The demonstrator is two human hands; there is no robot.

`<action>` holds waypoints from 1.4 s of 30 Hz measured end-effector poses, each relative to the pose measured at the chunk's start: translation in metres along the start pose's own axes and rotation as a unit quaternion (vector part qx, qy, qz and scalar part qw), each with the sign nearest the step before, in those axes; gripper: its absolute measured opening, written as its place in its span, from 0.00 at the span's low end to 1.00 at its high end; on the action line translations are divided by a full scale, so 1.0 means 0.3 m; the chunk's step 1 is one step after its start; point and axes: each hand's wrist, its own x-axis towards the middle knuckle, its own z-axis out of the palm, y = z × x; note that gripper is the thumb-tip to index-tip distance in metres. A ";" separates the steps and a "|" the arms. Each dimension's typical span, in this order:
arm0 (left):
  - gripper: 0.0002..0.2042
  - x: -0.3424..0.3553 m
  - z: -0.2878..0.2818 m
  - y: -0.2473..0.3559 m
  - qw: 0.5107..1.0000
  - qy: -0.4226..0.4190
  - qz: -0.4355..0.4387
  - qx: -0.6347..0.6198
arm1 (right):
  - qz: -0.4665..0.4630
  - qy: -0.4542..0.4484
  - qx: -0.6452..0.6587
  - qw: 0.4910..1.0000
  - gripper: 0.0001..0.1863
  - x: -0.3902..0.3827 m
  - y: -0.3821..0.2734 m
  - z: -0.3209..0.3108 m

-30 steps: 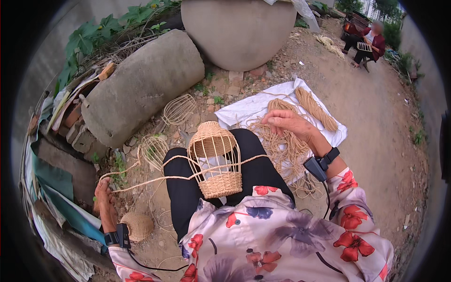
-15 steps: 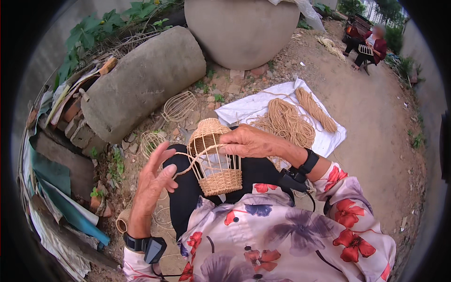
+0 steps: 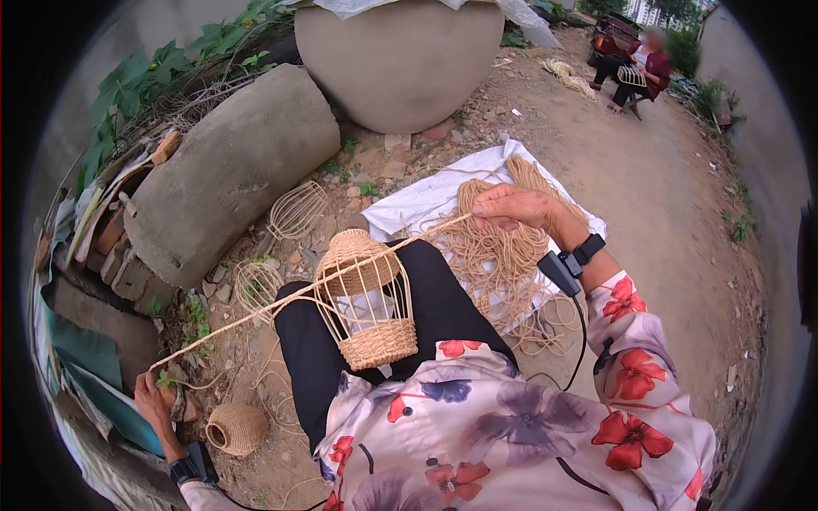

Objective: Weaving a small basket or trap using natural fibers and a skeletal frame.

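Observation:
A twisted straw cord (image 3: 256, 320) runs taut across my lap, in front of a partly woven basket (image 3: 379, 342). At its lower left end my left hand (image 3: 156, 412) is closed on the cord. Out to the right, my right hand (image 3: 511, 207) pinches the other end of the stretch. The basket rests on my dark trousers, touched by neither hand. Its base and rounded top are tightly woven, while bare upright ribs show between them.
A white sheet (image 3: 388, 213) holds heaped cord (image 3: 494, 255) at right. Bare rib frames (image 3: 298, 209) and a small woven basket (image 3: 239, 428) lie on the ground. Beyond are a concrete cylinder (image 3: 239, 170), a large round vessel (image 3: 396, 68) and a seated person (image 3: 652, 72) holding a frame.
My hands have spread far apart, the left to the lower left and the right up and right. The right hand has left the basket, and the cord is now drawn straight.

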 end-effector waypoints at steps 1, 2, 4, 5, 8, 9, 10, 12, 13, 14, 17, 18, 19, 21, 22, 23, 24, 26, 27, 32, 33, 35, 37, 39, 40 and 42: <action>0.16 0.000 -0.002 -0.004 1.000 0.007 0.006 0.002 | -0.011 0.023 -0.007 1.000 0.17 0.012 0.002 0.006; 0.16 -0.009 -0.006 -0.007 1.000 0.019 0.010 0.006 | -0.024 0.041 -0.014 0.999 0.17 0.035 -0.016 0.034; 0.18 -0.025 -0.006 -0.009 0.998 0.053 0.013 0.017 | -0.020 0.026 -0.012 0.999 0.16 0.090 -0.065 0.126; 0.20 -0.022 -0.005 -0.013 0.997 0.067 0.015 0.021 | -0.083 0.015 -0.048 0.995 0.16 0.115 -0.086 0.192; 0.23 -0.001 0.011 -0.009 0.993 0.113 0.011 0.036 | -0.208 0.012 -0.180 0.961 0.15 0.195 -0.145 0.395; 0.24 -0.003 0.012 -0.007 0.991 0.130 0.011 0.041 | -0.236 -0.013 -0.180 0.955 0.15 0.205 -0.175 0.464; 0.24 -0.008 0.124 0.078 0.996 0.078 0.032 0.019 | -0.247 -0.032 -0.197 0.948 0.15 0.208 -0.227 0.534; 0.18 -0.008 0.228 0.073 0.997 0.014 0.073 0.001 | -0.278 -0.042 -0.212 0.936 0.13 0.235 -0.217 0.587; 0.15 -0.013 0.219 0.050 0.992 0.025 0.096 0.073 | -0.278 -0.050 -0.212 0.936 0.13 0.238 -0.202 0.578; 0.13 -0.011 0.204 0.027 0.982 0.029 0.120 0.144 | -0.261 -0.061 -0.185 0.945 0.14 0.227 -0.175 0.545; 0.11 -0.046 0.158 -0.017 0.996 0.055 0.007 0.068 | -0.198 -0.054 -0.115 0.972 0.13 0.189 -0.105 0.482; 0.11 -0.054 0.165 -0.031 0.996 0.055 0.005 0.067 | -0.153 -0.034 -0.072 0.985 0.13 0.182 -0.088 0.476; 0.11 -0.057 0.168 -0.047 0.997 0.041 0.009 0.068 | -0.132 -0.036 -0.036 0.990 0.13 0.179 -0.081 0.488; 0.11 -0.058 0.180 -0.070 0.997 0.026 0.021 0.064 | -0.136 0.010 -0.061 0.989 0.14 0.192 -0.070 0.516; 0.11 -0.056 0.184 -0.075 0.997 0.026 0.019 0.063 | -0.140 0.057 -0.085 0.985 0.14 0.203 -0.063 0.528; 0.11 -0.053 0.186 -0.078 0.998 0.047 -0.005 0.044 | -0.139 0.056 -0.084 0.985 0.14 0.215 -0.057 0.536; 0.11 -0.050 0.186 -0.083 0.997 0.068 -0.029 0.025 | -0.143 0.145 -0.215 0.955 0.15 0.228 -0.051 0.544; 0.11 -0.053 0.178 -0.104 0.996 0.077 -0.045 0.016 | -0.141 0.229 -0.340 0.901 0.16 0.256 -0.021 0.568; 0.11 -0.059 0.176 -0.107 0.995 0.079 -0.063 0.015 | -0.135 0.226 -0.352 0.898 0.17 0.274 0.006 0.586; 0.09 -0.089 0.187 -0.156 0.991 0.090 -0.092 -0.043 | -0.100 0.250 -0.417 0.868 0.16 0.315 0.010 0.647; 0.09 -0.100 0.187 -0.166 0.990 0.093 -0.093 -0.042 | -0.102 0.253 -0.405 0.873 0.15 0.313 0.021 0.631; 0.08 -0.118 0.193 -0.179 0.990 0.108 -0.065 -0.060 | -0.098 0.251 -0.351 0.897 0.15 0.290 0.037 0.579; 0.07 -0.146 0.196 -0.136 0.989 0.110 -0.067 -0.073 | -0.090 0.219 -0.221 0.946 0.08 0.271 0.102 0.510; 0.07 -0.151 0.197 -0.116 0.988 0.114 -0.066 -0.084 | -0.084 0.195 -0.160 0.964 0.08 0.274 0.172 0.486; 0.07 -0.158 0.194 -0.122 0.989 0.101 -0.091 -0.049 | -0.073 0.169 -0.098 0.978 0.08 0.276 0.170 0.498; 0.08 -0.167 0.184 -0.136 0.988 0.098 -0.120 -0.017 | -0.036 0.159 -0.081 0.983 0.10 0.275 0.152 0.501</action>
